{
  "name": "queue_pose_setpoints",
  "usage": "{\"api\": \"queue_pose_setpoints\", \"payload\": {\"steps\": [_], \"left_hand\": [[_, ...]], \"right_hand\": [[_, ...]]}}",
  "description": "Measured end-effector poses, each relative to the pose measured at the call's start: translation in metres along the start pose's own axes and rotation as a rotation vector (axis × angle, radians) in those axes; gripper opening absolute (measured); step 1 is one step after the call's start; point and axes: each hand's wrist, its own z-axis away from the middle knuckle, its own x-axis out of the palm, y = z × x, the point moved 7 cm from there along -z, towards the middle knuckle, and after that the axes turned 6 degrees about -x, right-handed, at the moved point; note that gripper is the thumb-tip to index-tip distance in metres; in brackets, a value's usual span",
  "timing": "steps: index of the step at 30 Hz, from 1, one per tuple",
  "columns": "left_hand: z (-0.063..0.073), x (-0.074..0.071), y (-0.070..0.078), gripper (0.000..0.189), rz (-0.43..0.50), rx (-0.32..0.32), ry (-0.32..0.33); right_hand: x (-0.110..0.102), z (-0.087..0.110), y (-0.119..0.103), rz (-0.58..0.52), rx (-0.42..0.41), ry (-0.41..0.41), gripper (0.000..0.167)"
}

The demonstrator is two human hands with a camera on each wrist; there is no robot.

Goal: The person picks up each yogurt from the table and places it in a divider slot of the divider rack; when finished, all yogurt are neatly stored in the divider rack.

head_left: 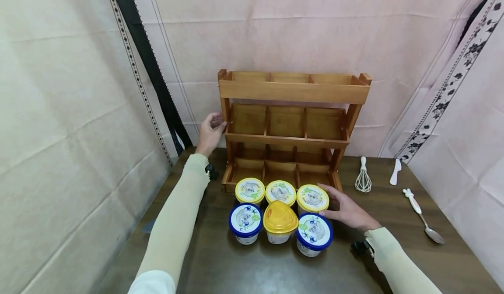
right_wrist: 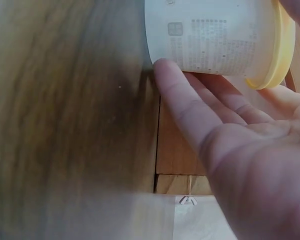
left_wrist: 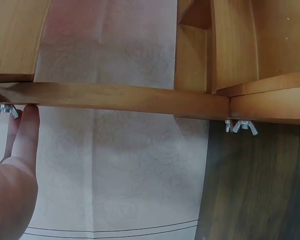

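Observation:
A three-tier wooden rack (head_left: 293, 93) with divided trays stands at the back of the table. My left hand (head_left: 211, 133) is at its left side post; in the left wrist view its fingers (left_wrist: 27, 131) extend up to the post beside a wing nut (left_wrist: 6, 110). In front of the rack are two rows of small tubs. My right hand (head_left: 347, 208) holds the right side of the back-row yellow-lidded tub (head_left: 313, 198). Seen from the right wrist, a finger (right_wrist: 182, 95) lies against this tub's printed wall (right_wrist: 210, 42).
The front row has two blue-lidded tubs (head_left: 246, 220) (head_left: 314, 231) around one with a domed yellow lid (head_left: 280, 218). Two more yellow-lidded tubs (head_left: 250, 190) (head_left: 281, 192) stand behind. To the right lie a whisk (head_left: 363, 178), a white-handled spreader (head_left: 395, 172) and a spoon (head_left: 423, 217).

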Motion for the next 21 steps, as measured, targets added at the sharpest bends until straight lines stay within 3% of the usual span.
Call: {"api": "queue_pose_setpoints", "payload": {"steps": [5, 13, 21], "left_hand": [[0.001, 0.000, -0.002, 0.032, -0.020, -0.004, -0.008], [0.002, -0.002, -0.003, 0.033, -0.021, 0.002, -0.020], [-0.002, 0.000, -0.001, 0.038, -0.029, 0.006, -0.038]], "right_hand": [[-0.004, 0.002, 0.000, -0.006, 0.007, 0.018, 0.086], [-0.020, 0.005, -0.013, 0.048, -0.057, 0.065, 0.084], [-0.039, 0.003, -0.025, 0.026, -0.031, 0.133, 0.086]]}}
